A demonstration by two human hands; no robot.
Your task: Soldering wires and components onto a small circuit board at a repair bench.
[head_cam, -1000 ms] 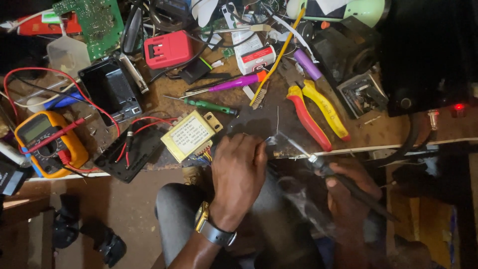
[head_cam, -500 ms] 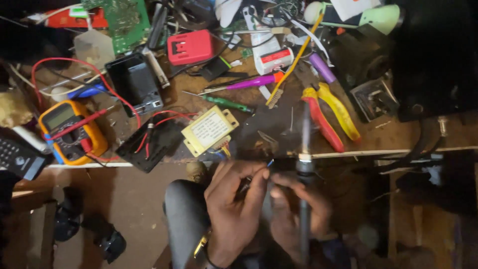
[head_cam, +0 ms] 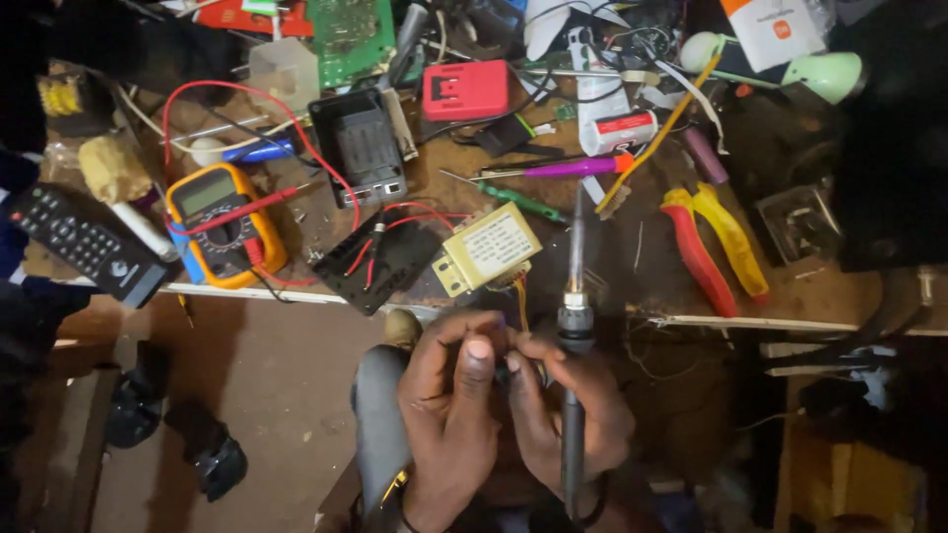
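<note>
My right hand [head_cam: 573, 410] grips a black soldering iron [head_cam: 575, 326] upright, its metal tip pointing away over the bench. My left hand [head_cam: 454, 415] is pressed against the right, thumb and fingers pinched on something small that I cannot make out, just below a yellow transformer [head_cam: 489, 249] whose coloured wires hang toward my fingers. Both hands hover over my lap at the bench's front edge.
The wooden bench [head_cam: 632, 276] carries a yellow multimeter [head_cam: 222, 222] with red leads, a black remote [head_cam: 89, 242], a black charger block [head_cam: 360, 148], a red box [head_cam: 464, 91], a green circuit board [head_cam: 346, 35], screwdrivers [head_cam: 563, 168] and red-and-yellow pliers [head_cam: 711, 242].
My hands have come together below the transformer. The soldering iron swung from a low slant at the right to upright, and the view shifted so the bench sits lower right.
</note>
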